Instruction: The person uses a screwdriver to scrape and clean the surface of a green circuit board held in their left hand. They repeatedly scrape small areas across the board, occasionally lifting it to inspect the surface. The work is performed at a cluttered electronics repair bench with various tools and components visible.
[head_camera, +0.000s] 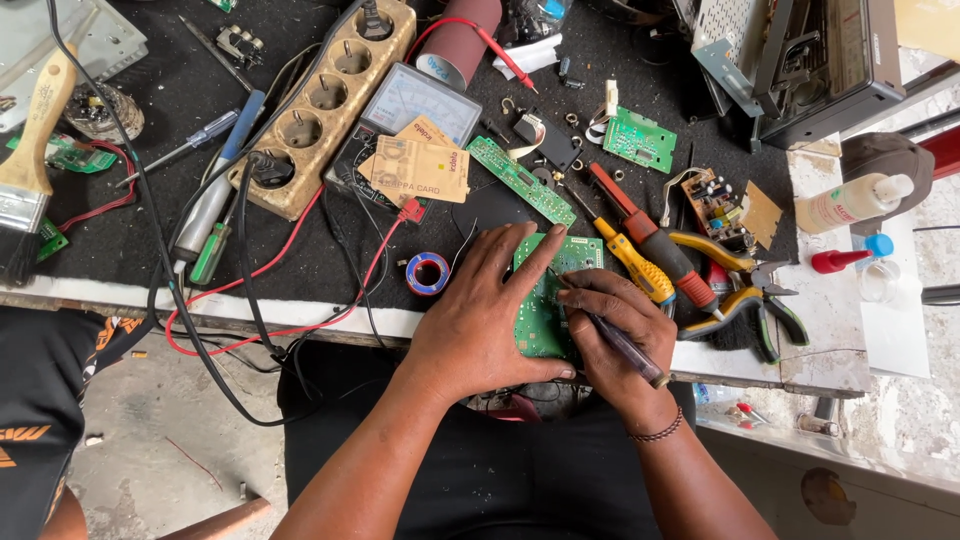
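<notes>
Head view: two bare hands over a cluttered desk (330, 322).
Left hand (480, 315): flat, fingers spread, pressing on the green circuit board (545, 305); its grip closes on nothing.
Right hand (625, 335): grip closed around a thin dark probe (615, 338), tip touching the board.
Board: at the desk's near edge, between both hands.
Nearby: blue tape roll (427, 272) left; yellow screwdriver (632, 262) and pliers (745, 295) right.

The circuit board (545, 300) near the front edge of the table (800, 360) is green with tiny silver dots. The tape roll (428, 272) is blue and red. One screwdriver (630, 260) is yellow, another (645, 235) red. The mat (200, 70) is black.
</notes>
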